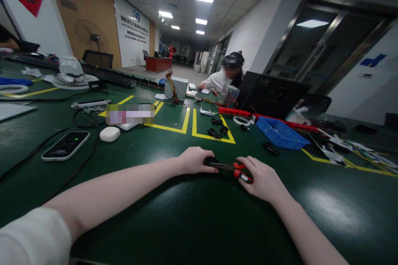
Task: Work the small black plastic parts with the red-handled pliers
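My left hand (pixel 195 160) rests on the green table (pixel 174 215), fingers curled over a small black part (pixel 209 160). My right hand (pixel 260 178) grips red-handled pliers (pixel 234 168). The pliers' dark jaws point left and reach the black part under my left fingers. Both hands lie close together near the table's middle.
A phone (pixel 66 145) on a cable and a white earbud case (pixel 110 133) lie at the left. A blue bin (pixel 281 132), black clips (pixel 215 132) and a red strip (pixel 234 112) sit beyond. Another person (pixel 225 76) works at the far side beside a black case (pixel 270 93).
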`<state>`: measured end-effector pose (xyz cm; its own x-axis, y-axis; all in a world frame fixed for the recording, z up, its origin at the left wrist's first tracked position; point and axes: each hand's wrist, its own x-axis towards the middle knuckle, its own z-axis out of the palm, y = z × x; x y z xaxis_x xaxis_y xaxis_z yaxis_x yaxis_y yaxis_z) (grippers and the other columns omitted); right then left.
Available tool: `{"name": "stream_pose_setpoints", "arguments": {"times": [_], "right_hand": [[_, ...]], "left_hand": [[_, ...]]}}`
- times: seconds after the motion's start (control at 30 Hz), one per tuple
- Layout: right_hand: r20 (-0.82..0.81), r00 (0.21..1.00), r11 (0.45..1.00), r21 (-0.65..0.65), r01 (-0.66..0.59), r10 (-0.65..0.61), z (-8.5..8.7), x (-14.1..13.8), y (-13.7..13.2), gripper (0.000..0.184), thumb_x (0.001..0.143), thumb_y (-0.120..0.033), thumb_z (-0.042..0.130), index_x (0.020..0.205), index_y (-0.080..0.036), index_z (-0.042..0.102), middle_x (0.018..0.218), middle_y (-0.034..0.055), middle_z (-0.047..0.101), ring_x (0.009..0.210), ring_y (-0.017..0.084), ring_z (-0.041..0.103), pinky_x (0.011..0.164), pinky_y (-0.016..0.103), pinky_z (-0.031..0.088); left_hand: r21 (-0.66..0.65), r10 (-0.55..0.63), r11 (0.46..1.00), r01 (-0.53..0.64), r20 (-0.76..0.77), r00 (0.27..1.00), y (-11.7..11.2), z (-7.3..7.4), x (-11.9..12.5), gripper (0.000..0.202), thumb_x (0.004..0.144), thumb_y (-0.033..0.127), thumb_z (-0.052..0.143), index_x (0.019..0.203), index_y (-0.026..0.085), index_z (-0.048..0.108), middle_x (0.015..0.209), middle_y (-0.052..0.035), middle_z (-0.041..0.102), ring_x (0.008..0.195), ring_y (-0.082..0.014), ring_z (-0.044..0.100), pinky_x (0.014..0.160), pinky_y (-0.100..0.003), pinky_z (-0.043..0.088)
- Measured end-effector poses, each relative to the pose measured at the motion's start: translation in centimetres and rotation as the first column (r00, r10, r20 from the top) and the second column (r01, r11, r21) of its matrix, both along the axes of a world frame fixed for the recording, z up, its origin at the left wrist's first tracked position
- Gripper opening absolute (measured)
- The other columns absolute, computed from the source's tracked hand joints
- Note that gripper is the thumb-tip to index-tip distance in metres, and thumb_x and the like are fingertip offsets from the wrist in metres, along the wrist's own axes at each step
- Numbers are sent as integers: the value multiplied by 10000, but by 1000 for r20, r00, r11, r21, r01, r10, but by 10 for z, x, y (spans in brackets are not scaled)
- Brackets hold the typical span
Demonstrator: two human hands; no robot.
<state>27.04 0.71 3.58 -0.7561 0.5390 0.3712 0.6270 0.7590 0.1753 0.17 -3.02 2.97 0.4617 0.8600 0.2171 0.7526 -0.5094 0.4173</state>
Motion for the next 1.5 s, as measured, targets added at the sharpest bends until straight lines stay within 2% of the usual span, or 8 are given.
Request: {"name": "stream_pose_setpoints", "arguments": {"times": [0.2, 0.4, 0.5, 0.7, 0.87, 1.13, 1.33, 1.5], "right_hand": [[24, 1000, 1000, -18, 10, -10, 5, -1, -5, 356, 750, -325, 600, 1077, -184, 592, 944, 78, 640, 792, 203, 627, 684, 316, 509], [11, 1000, 1000, 18, 1, -1, 8, -3, -7, 435, 802, -519, 601, 1065, -173, 604, 922, 92, 637, 775, 212, 620, 665, 320, 484], [25, 1000, 1000, 12, 6, -6, 11, -3, -7, 452, 818, -567, 577, 1037, -172, 610, 909, 93, 635, 761, 209, 614, 659, 317, 470], [21, 1000, 1000, 4, -6, 6, 16, 1, -4, 408, 817, -550, 588, 981, -177, 611, 884, 77, 634, 730, 194, 604, 653, 310, 451], [11, 1000, 1000, 10, -16, 16, 16, 2, -4, 393, 814, -546, 593, 972, -186, 611, 881, 71, 639, 732, 192, 597, 653, 307, 434], [16, 999, 994, 94, -49, 48, 14, -2, -8, 415, 824, -542, 580, 964, -153, 619, 877, 97, 644, 733, 204, 565, 706, 342, 391], [18, 999, 990, 131, -48, 46, 14, -3, -10, 399, 827, -534, 572, 951, -159, 625, 872, 97, 647, 739, 210, 560, 744, 360, 377], [27, 998, 985, 158, -67, 63, 15, 0, -6, 415, 822, -528, 581, 985, -151, 634, 915, 112, 655, 802, 233, 582, 803, 389, 374]], "left_hand": [[67, 32, 998, -23, -140, 990, -6, 5, 4, 402, 854, 538, 608, 1091, 215, 647, 852, -49, 721, 743, -222, 683, 623, -266, 461], [56, 47, 998, -40, -143, 989, -5, 3, 4, 393, 861, 541, 595, 1086, 223, 643, 883, -52, 727, 786, -232, 694, 640, -269, 477], [50, 36, 998, -30, -128, 991, -4, 2, 4, 417, 875, 561, 567, 1097, 211, 616, 894, -57, 725, 772, -232, 692, 607, -262, 460], [24, 17, 1000, -14, -110, 994, -4, 4, 6, 462, 899, 606, 500, 1100, 198, 581, 817, -48, 702, 700, -220, 669, 563, -254, 417], [2, -1, 1000, 2, -81, 997, -4, 4, 5, 463, 894, 615, 502, 1090, 202, 576, 833, -41, 701, 706, -207, 669, 566, -246, 415], [49, -1, 999, 8, -128, 992, -5, 2, 5, 430, 882, 579, 556, 1085, 201, 575, 878, -55, 717, 754, -224, 684, 595, -253, 428], [37, -9, 999, 14, -121, 993, -5, 2, 5, 421, 881, 564, 567, 1097, 203, 572, 886, -46, 716, 744, -215, 680, 576, -245, 407], [48, -4, 999, 10, -127, 992, -4, 2, 5, 441, 885, 591, 544, 1086, 200, 574, 875, -53, 713, 742, -223, 681, 573, -249, 409]]}}
